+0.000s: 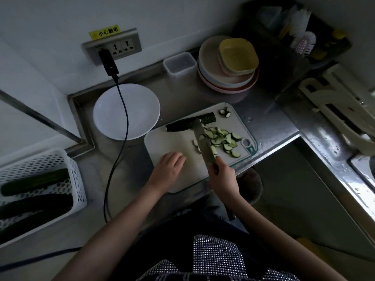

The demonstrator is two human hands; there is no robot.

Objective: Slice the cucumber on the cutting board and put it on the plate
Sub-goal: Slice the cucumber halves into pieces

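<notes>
Gripping the knife (203,140), my right hand (222,175) hovered over the cutting board (172,142). My left hand (169,169) rested loosely curled on it. Steel counter (269,122) met white wall (60,37).

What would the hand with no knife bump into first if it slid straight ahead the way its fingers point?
Probably the knife. The left hand rests on the cutting board, fingers pointing right and slightly away; bare board lies ahead, then the blade and loose cucumber slices. Depth is hard to judge here.
</notes>
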